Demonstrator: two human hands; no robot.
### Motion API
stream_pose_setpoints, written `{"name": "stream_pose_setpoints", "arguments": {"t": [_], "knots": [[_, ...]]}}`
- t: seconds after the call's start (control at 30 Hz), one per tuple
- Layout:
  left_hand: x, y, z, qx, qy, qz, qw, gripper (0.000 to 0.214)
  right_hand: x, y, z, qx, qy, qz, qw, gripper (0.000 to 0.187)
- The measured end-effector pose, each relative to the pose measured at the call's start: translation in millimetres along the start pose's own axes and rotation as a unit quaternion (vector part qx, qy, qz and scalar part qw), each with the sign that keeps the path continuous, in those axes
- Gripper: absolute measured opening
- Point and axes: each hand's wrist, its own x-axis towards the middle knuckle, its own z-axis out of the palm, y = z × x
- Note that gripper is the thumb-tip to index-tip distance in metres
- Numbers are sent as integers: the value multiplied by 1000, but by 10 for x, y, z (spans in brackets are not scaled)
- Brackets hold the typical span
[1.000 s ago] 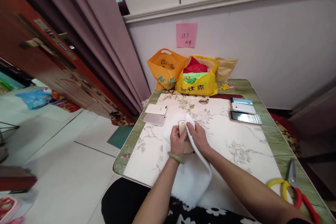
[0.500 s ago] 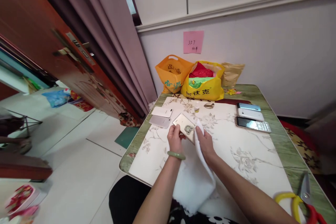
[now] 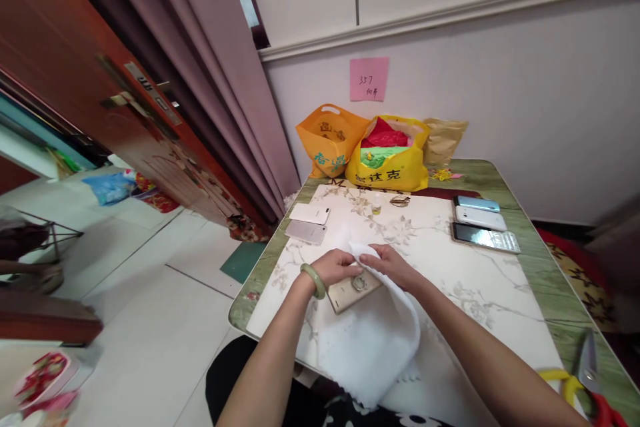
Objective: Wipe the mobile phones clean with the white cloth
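A gold phone (image 3: 353,288) with a ring holder on its back lies across my lap edge of the table, back side up. My left hand (image 3: 333,267), a green bangle on its wrist, grips the phone's upper edge. My right hand (image 3: 393,265) pinches a white fluffy cloth (image 3: 373,340) against the phone's top. The cloth drapes down over the table's near edge.
Two pale phones (image 3: 309,223) lie at the table's left, three more (image 3: 481,220) at the right. Orange and yellow bags (image 3: 387,159) stand against the wall. A tiny bottle (image 3: 375,204) and a ring holder (image 3: 399,200) lie mid-table. Red and yellow scissors (image 3: 583,383) rest at the near right corner.
The phone has come down from upright between my hands to nearly flat and closer to me, back side up. Both hands moved down with it and the cloth.
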Motion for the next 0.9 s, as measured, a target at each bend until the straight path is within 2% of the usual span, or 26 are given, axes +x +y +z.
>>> {"name": "stream_pose_setpoints", "arguments": {"t": [0.1,0.23,0.33,0.43,0.6,0.7,0.8,0.9], "knots": [[44,-48,77,-85,6,-22,996,32,29,-8,23,74,27,28,997,42],[68,-88,186,-183,103,-45,977,34,75,16,76,135,82,36,987,46],[99,-88,303,-218,168,-39,961,34,97,48,128,128,190,21,973,48],[137,-74,413,-232,193,-29,953,33,104,56,172,110,289,24,951,50],[228,-58,525,-264,264,4,928,34,105,92,264,69,323,0,944,56],[305,-80,565,-272,314,19,909,35,74,176,358,48,353,17,934,56],[402,-127,582,-288,365,20,885,37,-4,272,477,56,332,31,941,55],[508,-167,612,-307,418,25,855,38,-87,334,580,79,316,13,945,53]]}}
